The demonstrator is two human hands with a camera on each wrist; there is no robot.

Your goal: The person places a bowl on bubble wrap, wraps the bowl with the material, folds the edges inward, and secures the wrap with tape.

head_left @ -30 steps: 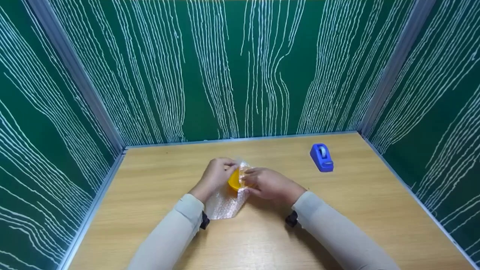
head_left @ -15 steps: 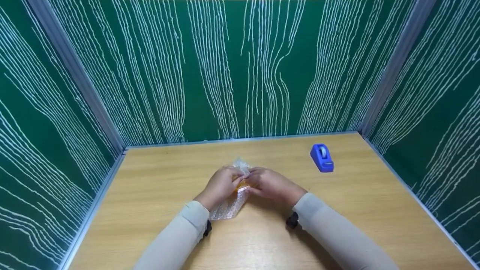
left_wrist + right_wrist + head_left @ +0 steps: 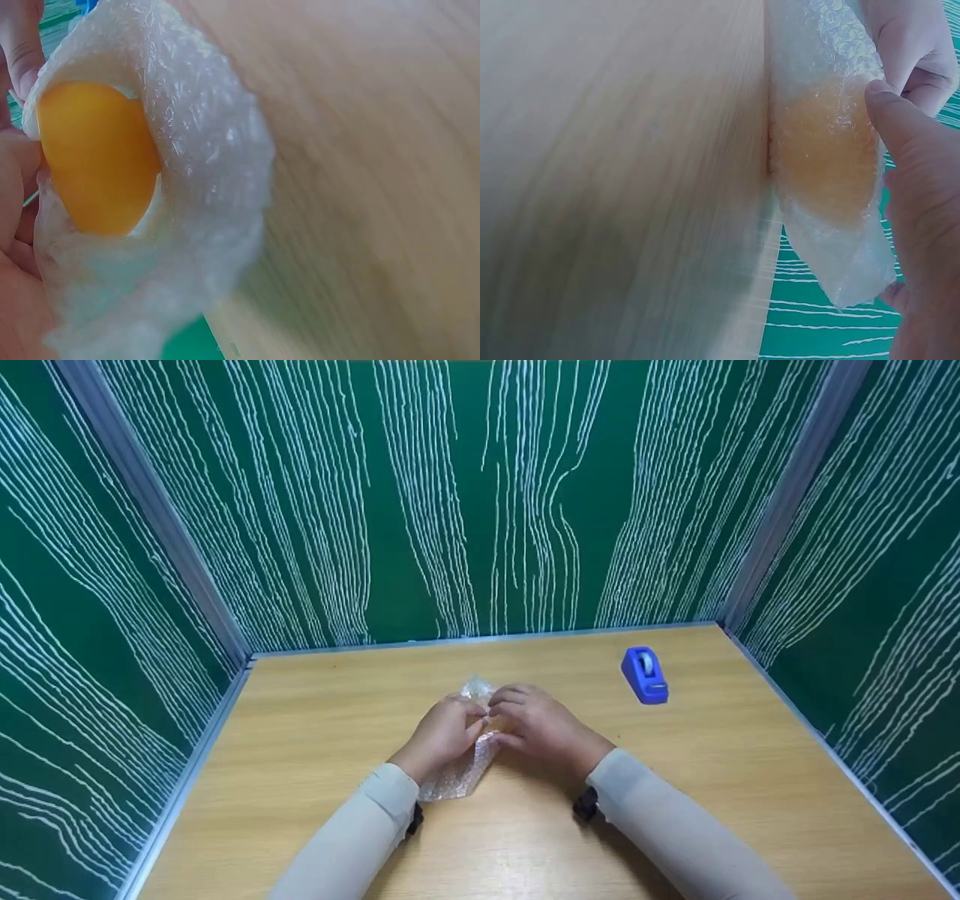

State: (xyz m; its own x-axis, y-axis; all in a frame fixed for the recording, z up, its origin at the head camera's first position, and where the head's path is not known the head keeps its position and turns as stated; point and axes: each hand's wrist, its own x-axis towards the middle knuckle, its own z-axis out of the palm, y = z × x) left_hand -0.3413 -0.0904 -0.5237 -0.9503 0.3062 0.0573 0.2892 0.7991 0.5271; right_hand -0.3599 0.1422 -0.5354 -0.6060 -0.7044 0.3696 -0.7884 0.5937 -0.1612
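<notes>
A sheet of bubble wrap (image 3: 454, 783) is folded round a smooth yellow object with a rounded outline, whose kind I cannot tell. In the left wrist view the yellow object (image 3: 97, 157) shows bare inside the open end of the wrap, and in the right wrist view its colour comes through the film. My left hand (image 3: 444, 733) pinches the upper edge of the wrap from the left. Facing it, my right hand (image 3: 546, 729) holds the same edge, its thumb (image 3: 892, 112) pressed on the film. The fingertips of both hands nearly meet.
A blue tape dispenser (image 3: 644, 676) with a roll of tape stands on the wooden table (image 3: 315, 735) at the back right. Green walls (image 3: 420, 495) with white wavy lines enclose the table's back and sides.
My left hand has come nearer and to the right, towards the right hand. The wrap is drawn over the yellow object, which was plainly bare before. My right fingers have lifted slightly.
</notes>
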